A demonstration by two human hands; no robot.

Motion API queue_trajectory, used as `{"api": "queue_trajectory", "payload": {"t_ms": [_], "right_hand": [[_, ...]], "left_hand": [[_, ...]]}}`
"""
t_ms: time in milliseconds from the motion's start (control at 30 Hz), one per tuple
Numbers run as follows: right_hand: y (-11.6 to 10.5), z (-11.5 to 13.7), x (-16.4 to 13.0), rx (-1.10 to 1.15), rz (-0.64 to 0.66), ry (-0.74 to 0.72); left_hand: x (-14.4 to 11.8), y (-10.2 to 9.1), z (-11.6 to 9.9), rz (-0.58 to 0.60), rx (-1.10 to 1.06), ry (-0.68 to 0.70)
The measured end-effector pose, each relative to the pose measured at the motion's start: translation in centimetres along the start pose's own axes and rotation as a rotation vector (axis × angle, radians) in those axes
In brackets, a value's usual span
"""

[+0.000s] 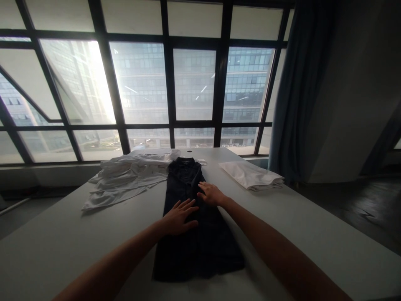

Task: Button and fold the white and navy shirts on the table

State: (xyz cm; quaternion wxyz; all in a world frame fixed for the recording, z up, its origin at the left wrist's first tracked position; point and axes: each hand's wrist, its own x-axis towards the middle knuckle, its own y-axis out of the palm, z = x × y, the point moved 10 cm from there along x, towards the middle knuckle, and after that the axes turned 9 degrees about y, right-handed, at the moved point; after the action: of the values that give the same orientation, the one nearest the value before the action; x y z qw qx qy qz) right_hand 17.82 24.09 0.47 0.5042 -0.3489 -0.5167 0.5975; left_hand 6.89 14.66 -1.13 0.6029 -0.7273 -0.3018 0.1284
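Note:
A dark collared shirt (200, 246) lies lengthwise on the white table, its collar at the far end and its hem toward me. Its sides look folded in, making a long narrow shape that widens toward the hem. My left hand (180, 216) rests on the middle of the shirt with fingers spread. A little farther up, my right hand (210, 194) lies on the shirt's right side, fingers stretched out. Neither hand grips the cloth.
Loose white garments (125, 179) lie spread to the left of the shirt. A folded white cloth (250, 174) sits on the right part of the table (300, 251). Behind it are large windows (194, 83) and a blue curtain (291, 104).

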Motion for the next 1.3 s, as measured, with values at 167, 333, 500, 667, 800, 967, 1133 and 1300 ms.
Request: {"api": "queue_trajectory", "payload": {"t_ms": [167,333,500,667,800,967,1133,1300], "right_hand": [[1.0,0.3,6.6,-0.069,0.02,0.116],[0.6,0.8,11.4,-0.099,-0.07,0.136],[3.2,-1.4,15.4,-0.05,0.043,0.183],[5.8,-3.7,18.7,0.014,0.165,0.201],[5.8,-5.2,20.6,-0.014,0.131,0.24],[5.9,-5.8,21.1,-0.015,0.084,0.247],[2.9,-3.9,19.8,-0.037,-0.155,0.157],[3.5,-1.5,17.4,-0.012,-0.012,0.104]], "left_hand": [[-0.4,0.7,-0.5,0.032,-0.038,-0.012],[0.4,-1.1,-0.4,0.069,-0.135,0.048],[1.0,-2.1,0.0,0.104,-0.225,0.127],[0.4,-1.3,0.1,0.078,-0.176,0.118],[1.5,-2.3,0.1,0.063,-0.244,0.197],[5.5,-5.7,6.5,-0.09,-0.239,0.149],[7.5,-5.0,19.6,-0.136,0.066,-0.344],[8.0,-1.5,24.0,0.038,0.107,-0.447]]}}
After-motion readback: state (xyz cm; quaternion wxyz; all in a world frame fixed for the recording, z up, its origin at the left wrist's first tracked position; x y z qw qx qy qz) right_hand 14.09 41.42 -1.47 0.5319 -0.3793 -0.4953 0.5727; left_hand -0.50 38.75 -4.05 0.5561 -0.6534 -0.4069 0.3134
